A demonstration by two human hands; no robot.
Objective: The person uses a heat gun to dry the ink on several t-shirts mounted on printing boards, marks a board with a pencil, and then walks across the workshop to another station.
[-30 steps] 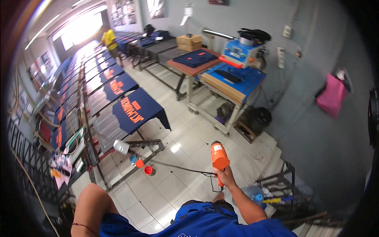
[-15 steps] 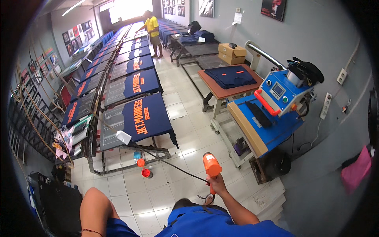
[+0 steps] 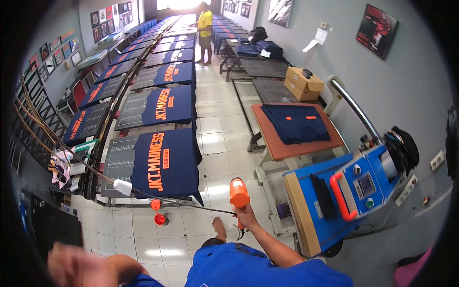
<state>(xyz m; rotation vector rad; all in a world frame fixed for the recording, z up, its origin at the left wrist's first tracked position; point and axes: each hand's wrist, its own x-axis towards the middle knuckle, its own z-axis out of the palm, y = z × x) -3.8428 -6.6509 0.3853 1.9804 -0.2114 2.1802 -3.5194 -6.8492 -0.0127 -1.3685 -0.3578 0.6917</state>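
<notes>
My right hand has its grip wrapped around the handle of an orange heat gun, held upright over the white tiled floor. The gun is bright orange with a rounded body, and a dark cord trails from its base. It sits just beside a navy shirt with orange lettering on a printing surface. My left hand is blurred; I cannot tell its grip.

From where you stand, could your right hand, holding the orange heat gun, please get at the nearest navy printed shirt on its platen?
Probably yes: the right hand holds the orange heat gun just beside the nearest navy printed shirt, with only bare floor between.
</notes>
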